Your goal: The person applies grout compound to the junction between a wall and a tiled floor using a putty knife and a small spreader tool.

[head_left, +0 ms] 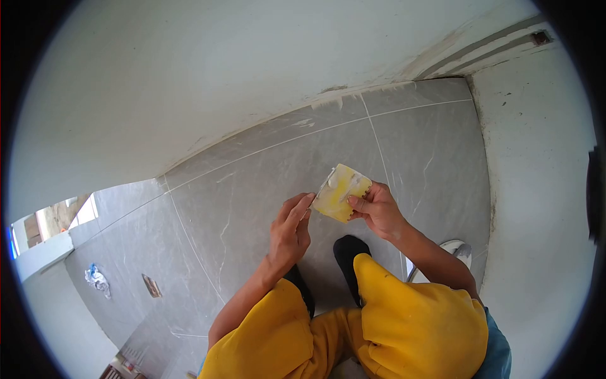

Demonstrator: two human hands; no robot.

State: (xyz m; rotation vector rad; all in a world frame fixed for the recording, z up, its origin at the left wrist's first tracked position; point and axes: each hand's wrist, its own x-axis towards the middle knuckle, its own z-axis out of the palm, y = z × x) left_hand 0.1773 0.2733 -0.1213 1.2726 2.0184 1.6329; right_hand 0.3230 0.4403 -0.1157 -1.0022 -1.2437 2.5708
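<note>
A flat yellow scraper [341,192], smeared with white paste and notched along its right and lower edges, is in front of me above the grey tiled floor. My right hand [377,211] grips its right side, the thumb lying on the upper face. At the scraper's left edge, my left hand [294,228] has its fingers bent and drawn together, the fingertips near or touching that edge. Whether anything small is between those fingertips is hidden.
Pale walls [158,76] rise ahead and on the right. A white bucket [456,251] is partly hidden behind my right forearm. Crumpled plastic [97,280] and a small brownish piece [151,285] lie on the floor at left. My black shoes [351,259] are below the scraper.
</note>
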